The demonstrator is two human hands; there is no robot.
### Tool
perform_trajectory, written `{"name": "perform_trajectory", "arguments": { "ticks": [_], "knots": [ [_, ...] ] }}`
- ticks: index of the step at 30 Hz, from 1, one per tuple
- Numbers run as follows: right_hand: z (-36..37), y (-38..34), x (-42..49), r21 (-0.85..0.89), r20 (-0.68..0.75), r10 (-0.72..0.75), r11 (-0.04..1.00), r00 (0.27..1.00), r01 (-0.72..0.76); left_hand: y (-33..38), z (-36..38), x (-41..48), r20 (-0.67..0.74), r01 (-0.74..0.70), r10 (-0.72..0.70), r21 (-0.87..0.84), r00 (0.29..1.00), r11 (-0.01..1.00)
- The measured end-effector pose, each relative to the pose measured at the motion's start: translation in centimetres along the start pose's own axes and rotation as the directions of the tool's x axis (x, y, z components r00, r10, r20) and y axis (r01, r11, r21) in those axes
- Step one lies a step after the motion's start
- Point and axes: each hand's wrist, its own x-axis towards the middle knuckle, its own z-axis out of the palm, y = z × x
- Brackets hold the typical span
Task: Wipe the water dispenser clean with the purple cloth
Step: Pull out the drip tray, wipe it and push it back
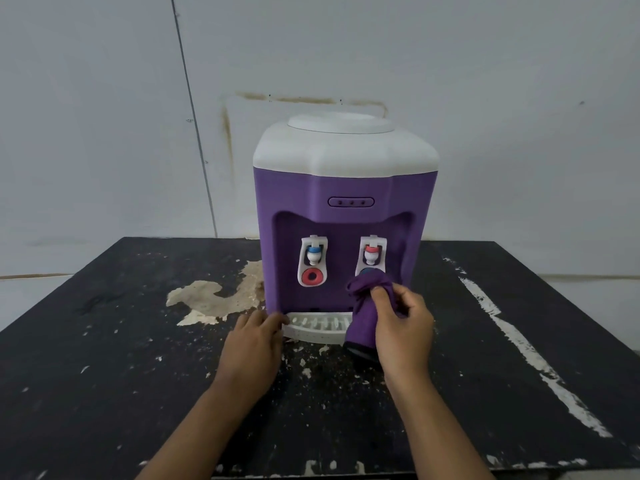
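Note:
A purple water dispenser (pixel 343 188) with a white top stands at the back of a black table. Two white taps sit in its front recess, the left tap (pixel 313 259) with a blue cap, the right tap (pixel 371 254) with a red cap. My right hand (pixel 403 327) grips a bunched purple cloth (pixel 363 306) just below the right tap, and the cloth hangs down over the right end of the white drip tray (pixel 311 327). My left hand (pixel 254 344) rests against the dispenser's lower left corner, fingertips touching the tray's left end.
The black table (pixel 104 358) has a worn top with flaking paint, a large pale bare patch (pixel 214 296) left of the dispenser and a white streak (pixel 530 355) on the right. A grey wall stands right behind the dispenser.

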Motion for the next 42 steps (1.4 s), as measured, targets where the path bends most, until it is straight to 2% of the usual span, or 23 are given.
{"name": "perform_trajectory", "arguments": {
  "ticks": [2,5,8,12,17,21,31,37,40,42],
  "knots": [
    [-0.6,0.4,0.2,-0.010,0.014,0.044,0.999,0.999,-0.043,0.0,0.5,-0.2,0.029,0.017,-0.018,0.051,0.999,0.999],
    [-1.2,0.8,0.4,-0.036,0.046,0.074,0.997,0.996,-0.072,-0.4,0.9,-0.1,0.029,0.043,-0.044,0.031,0.999,0.999],
    [-1.5,1.3,0.6,-0.064,0.054,0.169,0.984,0.984,-0.166,-0.7,1.0,0.2,0.012,0.020,-0.020,0.000,1.000,1.000],
    [-1.7,1.8,1.2,-0.191,0.058,0.217,0.960,0.974,-0.203,-1.8,0.8,0.4,0.058,-0.012,0.014,-0.033,0.998,0.999],
    [-2.0,1.8,2.2,-0.363,0.047,0.160,0.922,0.986,-0.133,-2.8,0.0,-0.3,0.087,-0.049,0.064,-0.164,0.994,0.985],
    [-1.8,1.4,2.4,-0.441,0.045,0.148,0.890,0.988,-0.113,-2.3,0.2,-0.7,0.044,-0.042,0.054,-0.235,0.998,0.971],
    [-2.3,1.4,1.7,-0.611,0.073,0.032,0.791,0.997,0.019,-2.2,0.7,-1.2,0.039,-0.064,0.074,-0.218,0.996,0.974],
    [-1.8,1.6,2.1,-0.620,0.073,-0.035,0.781,0.997,0.073,-2.4,0.6,-1.4,0.043,-0.093,0.100,-0.141,0.994,0.986],
    [-1.9,1.6,2.0,-0.691,0.013,-0.167,0.711,0.986,0.130,-2.4,0.4,-1.4,-0.011,-0.079,0.078,-0.176,0.997,0.981],
    [-1.5,1.8,1.8,-0.734,0.047,-0.233,0.651,0.971,0.192,-2.4,0.1,-1.6,-0.034,-0.100,0.096,-0.194,0.995,0.976]
  ]
}}
